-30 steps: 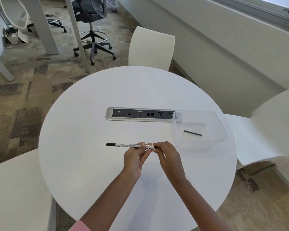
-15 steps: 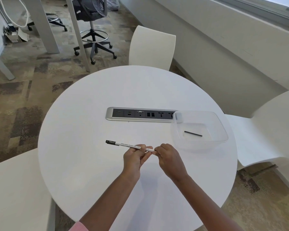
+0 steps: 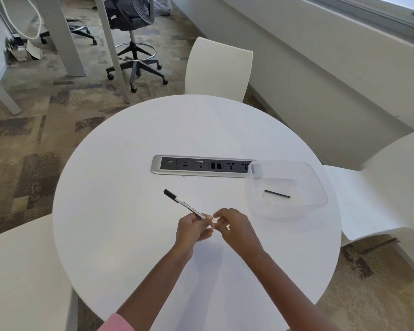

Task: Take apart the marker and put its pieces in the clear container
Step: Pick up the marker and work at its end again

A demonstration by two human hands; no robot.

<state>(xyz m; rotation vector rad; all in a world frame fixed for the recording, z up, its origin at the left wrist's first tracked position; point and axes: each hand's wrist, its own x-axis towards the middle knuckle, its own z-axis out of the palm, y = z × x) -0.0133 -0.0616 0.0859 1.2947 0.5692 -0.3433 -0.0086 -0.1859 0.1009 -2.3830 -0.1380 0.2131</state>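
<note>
Where half a second ago the slim white marker with the black cap (image 3: 185,204) lay nearly level across my view, I now see it swung up, its capped end pointing toward eleven o'clock above the round white table (image 3: 129,235). My left hand (image 3: 193,229) pinches its near end between closed fingers; my right hand (image 3: 234,226) has come off the marker, fingers curled, on what I cannot tell. At three o'clock, a thin black rod (image 3: 277,194) lies inside the clear plastic container (image 3: 318,185).
</note>
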